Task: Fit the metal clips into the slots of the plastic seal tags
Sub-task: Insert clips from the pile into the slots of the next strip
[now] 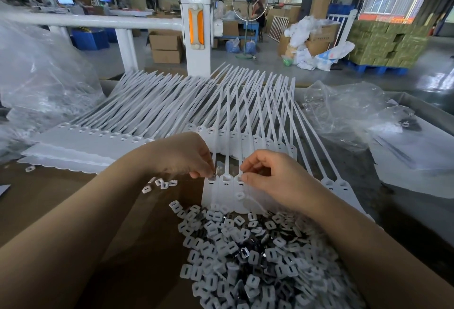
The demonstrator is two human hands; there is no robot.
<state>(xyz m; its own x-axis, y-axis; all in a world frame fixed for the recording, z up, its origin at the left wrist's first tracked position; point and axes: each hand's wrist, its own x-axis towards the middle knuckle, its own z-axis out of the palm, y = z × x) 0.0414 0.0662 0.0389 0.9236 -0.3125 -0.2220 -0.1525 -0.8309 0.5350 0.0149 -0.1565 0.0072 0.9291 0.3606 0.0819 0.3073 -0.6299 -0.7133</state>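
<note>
A strip of joined white plastic seal tags point(222, 192) lies in front of me, its long tails running away over more rows of tags point(172, 107). My left hand point(186, 153) pinches a small metal clip point(214, 174) right at the slot of the leftmost tag. My right hand point(270, 173) pinches at the slot of the third tag; whatever it holds is hidden by the fingertips. A heap of white and metal clips point(250, 254) lies just below both hands. One clip point(240, 195) rests on the strip.
A few stray clips point(162, 183) lie on the brown table to the left. Stacked tag strips point(81, 146) sit at left. Crumpled clear plastic bags point(344, 107) lie at right and far left. A white railing post point(195, 26) stands behind the table.
</note>
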